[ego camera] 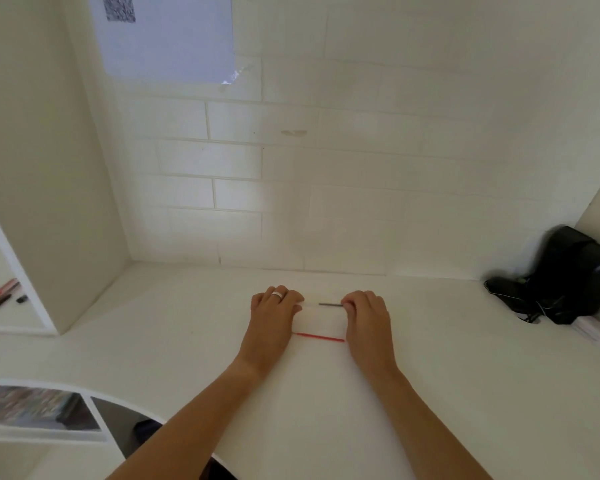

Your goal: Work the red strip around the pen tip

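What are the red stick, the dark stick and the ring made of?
The red stick looks like thin plastic or coated wire: bright, even colour. The dark stick may be metal or plastic; too thin to tell. The ring on the left hand looks like pale polished metal.

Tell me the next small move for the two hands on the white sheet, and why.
Probably press the fold flat. The left hand and right hand each pinch an end of the white sheet at its far edge, by a thin dark line; the red line marks the near edge. The sheet lies low on the desk, so sliding fingers along it seems the likely step.
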